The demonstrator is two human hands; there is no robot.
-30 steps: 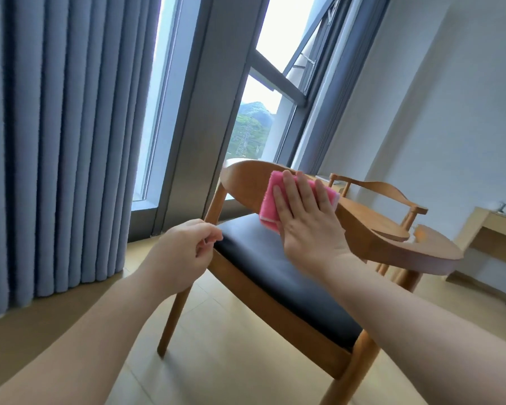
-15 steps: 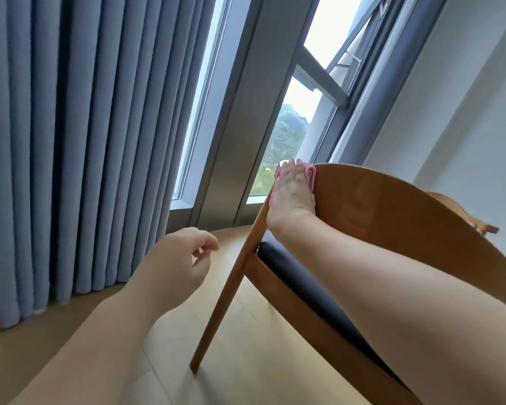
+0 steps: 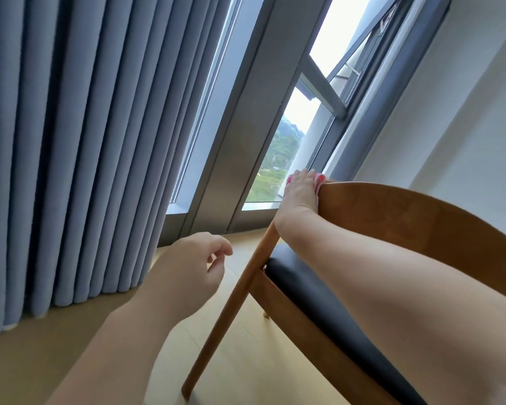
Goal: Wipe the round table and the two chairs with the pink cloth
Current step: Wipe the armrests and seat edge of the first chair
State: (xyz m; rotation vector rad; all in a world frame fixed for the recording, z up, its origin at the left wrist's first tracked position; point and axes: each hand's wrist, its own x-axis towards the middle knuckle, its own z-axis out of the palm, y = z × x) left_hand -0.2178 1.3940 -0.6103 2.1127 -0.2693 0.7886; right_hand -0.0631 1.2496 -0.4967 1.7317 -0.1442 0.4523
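Blue-grey curtain (image 3: 70,141) folds hang at your left, the grey window frame (image 3: 246,127) beside them, pale wood floor (image 3: 164,361) below. Your right forearm crosses the chair (image 3: 392,226) and hides much of its black seat (image 3: 319,290). Your right hand (image 3: 300,197) presses the pink cloth (image 3: 319,180) onto the left end of the curved wooden backrest; only pink edges show past the fingers. Your left hand (image 3: 187,273) hovers apart, fingers loosely curled, holding nothing.

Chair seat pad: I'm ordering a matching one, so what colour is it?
Black, with a slight sheen, on the chair seat pad; the head view shows it.
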